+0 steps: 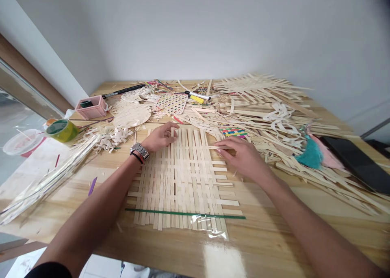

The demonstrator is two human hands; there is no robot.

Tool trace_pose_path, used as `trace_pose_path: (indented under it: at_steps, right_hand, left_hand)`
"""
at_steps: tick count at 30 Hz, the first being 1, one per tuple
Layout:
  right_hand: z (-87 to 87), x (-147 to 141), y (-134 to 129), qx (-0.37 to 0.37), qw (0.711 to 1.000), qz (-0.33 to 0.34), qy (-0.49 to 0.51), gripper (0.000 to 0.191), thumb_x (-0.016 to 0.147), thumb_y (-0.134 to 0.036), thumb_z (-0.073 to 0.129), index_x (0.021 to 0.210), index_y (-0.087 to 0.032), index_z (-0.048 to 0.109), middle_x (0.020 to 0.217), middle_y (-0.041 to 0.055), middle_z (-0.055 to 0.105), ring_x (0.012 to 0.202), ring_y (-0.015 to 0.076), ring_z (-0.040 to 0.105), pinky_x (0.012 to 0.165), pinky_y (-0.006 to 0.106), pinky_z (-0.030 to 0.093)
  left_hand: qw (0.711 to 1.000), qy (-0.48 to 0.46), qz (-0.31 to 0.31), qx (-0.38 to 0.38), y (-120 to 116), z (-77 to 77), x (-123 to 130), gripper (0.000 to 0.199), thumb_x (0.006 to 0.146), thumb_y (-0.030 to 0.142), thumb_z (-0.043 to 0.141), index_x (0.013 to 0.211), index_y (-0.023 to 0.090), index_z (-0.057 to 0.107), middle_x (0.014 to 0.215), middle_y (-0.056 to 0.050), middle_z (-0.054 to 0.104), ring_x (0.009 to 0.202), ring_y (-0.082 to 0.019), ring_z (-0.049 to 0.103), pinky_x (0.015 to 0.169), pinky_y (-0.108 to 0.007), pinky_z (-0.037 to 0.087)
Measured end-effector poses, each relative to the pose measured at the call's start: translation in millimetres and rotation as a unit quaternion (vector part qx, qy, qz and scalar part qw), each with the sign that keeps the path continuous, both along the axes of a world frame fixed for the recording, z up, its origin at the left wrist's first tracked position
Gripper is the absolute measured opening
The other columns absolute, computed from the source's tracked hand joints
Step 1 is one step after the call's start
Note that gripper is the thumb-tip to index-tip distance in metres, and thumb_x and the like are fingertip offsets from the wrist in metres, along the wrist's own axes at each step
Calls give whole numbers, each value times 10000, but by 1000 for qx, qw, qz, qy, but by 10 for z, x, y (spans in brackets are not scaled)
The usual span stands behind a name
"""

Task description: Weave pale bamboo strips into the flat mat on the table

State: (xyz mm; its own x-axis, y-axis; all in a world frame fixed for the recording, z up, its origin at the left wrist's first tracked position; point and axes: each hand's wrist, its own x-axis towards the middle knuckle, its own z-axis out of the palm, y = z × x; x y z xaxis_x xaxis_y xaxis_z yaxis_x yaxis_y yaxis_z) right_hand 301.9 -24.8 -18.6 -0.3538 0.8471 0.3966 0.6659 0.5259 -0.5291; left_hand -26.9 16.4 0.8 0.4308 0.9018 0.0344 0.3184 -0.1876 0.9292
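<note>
Two open hands rest on a woven bamboo-strip mat [179, 176] on the worktop [268, 201]: left hand [160, 136] flat at the mat's top edge, right hand [242, 156] slightly curled, touching a crosswise strip [213, 147] at the mat's right side.

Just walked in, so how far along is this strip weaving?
Crosswise strips already run through most of the pale woven mat. In hand: the right hand is on a crosswise strip near the far corner; the left hand lies on the mat. Left: the far end looks sparser, and strip ends jut past the right edge.
</note>
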Motion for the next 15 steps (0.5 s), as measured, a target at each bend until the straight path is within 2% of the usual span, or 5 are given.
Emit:
trace_pose_path:
  at_steps: [9,15]
  right_hand:
    - [8,-5,-5,-3,1000,-1,1,176,974,-310,626,1000,-251,790,1010,80,788,917,266,738,855,454,597]
    - [28,-13,-18,-6,1000,3,1,183,983,-316,620,1010,-264,793,1016,76,788,917,269,741,854,459,599]
  left_hand:
    - [1000,2,-6,8,16,-12,15,409,793,232,691,1198,176,666,956,-44,710,666,-121,587,604,-260,519]
    - [1000,2,-11,16,32,-17,-2,268,800,277,733,1047,173,736,918,-61,735,726,-161,654,638,-284,549]
